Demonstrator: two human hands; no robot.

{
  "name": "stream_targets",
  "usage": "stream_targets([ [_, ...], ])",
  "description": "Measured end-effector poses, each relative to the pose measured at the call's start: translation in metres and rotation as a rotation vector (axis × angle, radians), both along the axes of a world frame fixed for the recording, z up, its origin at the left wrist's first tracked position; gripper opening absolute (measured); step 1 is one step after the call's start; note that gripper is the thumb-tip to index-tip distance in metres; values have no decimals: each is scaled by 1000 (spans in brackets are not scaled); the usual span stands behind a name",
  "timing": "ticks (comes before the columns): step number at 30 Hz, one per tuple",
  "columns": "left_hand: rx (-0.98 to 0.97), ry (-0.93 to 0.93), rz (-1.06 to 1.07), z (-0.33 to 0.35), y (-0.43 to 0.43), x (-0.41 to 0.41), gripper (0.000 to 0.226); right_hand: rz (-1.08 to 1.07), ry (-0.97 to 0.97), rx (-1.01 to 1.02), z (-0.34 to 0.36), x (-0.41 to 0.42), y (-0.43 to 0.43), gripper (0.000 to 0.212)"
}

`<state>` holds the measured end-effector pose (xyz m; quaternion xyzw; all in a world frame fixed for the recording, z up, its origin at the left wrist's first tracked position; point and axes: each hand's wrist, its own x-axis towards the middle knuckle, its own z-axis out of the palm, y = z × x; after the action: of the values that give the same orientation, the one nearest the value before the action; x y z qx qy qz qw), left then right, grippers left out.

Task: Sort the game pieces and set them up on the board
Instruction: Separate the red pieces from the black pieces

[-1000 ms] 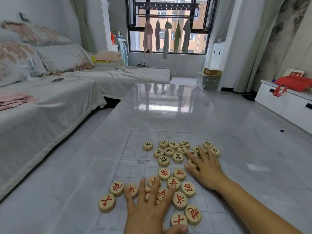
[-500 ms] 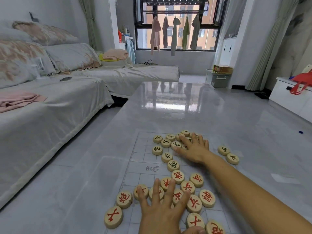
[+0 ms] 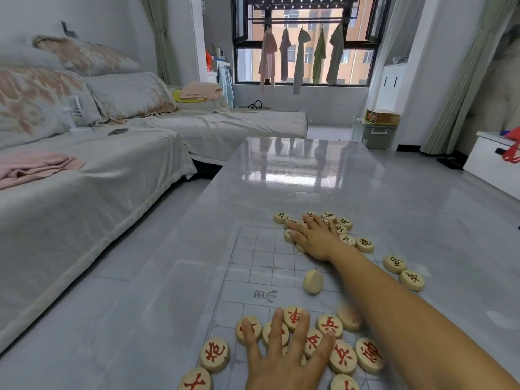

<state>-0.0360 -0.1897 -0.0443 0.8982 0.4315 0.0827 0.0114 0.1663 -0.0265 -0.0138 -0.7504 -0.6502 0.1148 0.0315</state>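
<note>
A transparent board (image 3: 254, 260) with a printed grid lies on the glossy grey table (image 3: 295, 175). Round wooden discs with red characters (image 3: 342, 356) are bunched at the near end, and my left hand (image 3: 284, 358) lies flat on them with fingers spread. Discs with black characters (image 3: 365, 244) are bunched at the far end. My right hand (image 3: 315, 237) is stretched flat over them, fingers straight. One disc (image 3: 313, 282) stands tilted on its edge between the two groups. Two black-character discs (image 3: 394, 264) lie apart to the right of my forearm.
A grey-covered sofa (image 3: 84, 187) with cushions runs along the left side of the table. A white cabinet (image 3: 492, 164) stands at the right. Behind the table there is a window with hanging clothes (image 3: 301, 57) and a small storage box (image 3: 375, 133).
My right hand has pushed the black-character discs farther away, to the board's far edge. One disc has tipped onto its edge. My left hand stays flat on the red ones.
</note>
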Motion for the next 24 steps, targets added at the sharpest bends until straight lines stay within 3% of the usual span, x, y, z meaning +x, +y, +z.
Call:
stream_targets([
  [5,-88,-19,27,7,8,4,78,14,76,245,4,11,-38,51],
  [7,-237,62,-18,20,8,6,89,42,162,330,10,17,-67,45],
  [9,-192,75,-86,32,5,3,111,107,193,284,14,7,-91,39],
  [11,-106,52,-105,29,5,1,103,163,156,202,13,-12,-102,43],
  [13,-250,78,-22,37,-4,-4,87,165,162,140,13,-30,-100,46],
  [14,-287,57,-37,38,-3,-5,91,157,184,122,15,-36,-98,43],
  [15,-180,-17,-35,36,2,-8,101,144,235,109,18,-40,-96,38],
  [17,-271,52,23,46,4,-18,116,121,390,83,22,-42,-95,26],
  [18,-290,77,52,49,6,-22,112,112,438,76,23,-42,-98,21],
  [19,-284,74,81,52,9,-28,102,118,418,96,24,-41,-102,20],
  [21,-293,70,116,53,11,-40,90,145,197,211,23,-35,-110,18],
  [24,-343,106,111,54,14,-60,128,176,67,332,21,-26,-126,13],
])
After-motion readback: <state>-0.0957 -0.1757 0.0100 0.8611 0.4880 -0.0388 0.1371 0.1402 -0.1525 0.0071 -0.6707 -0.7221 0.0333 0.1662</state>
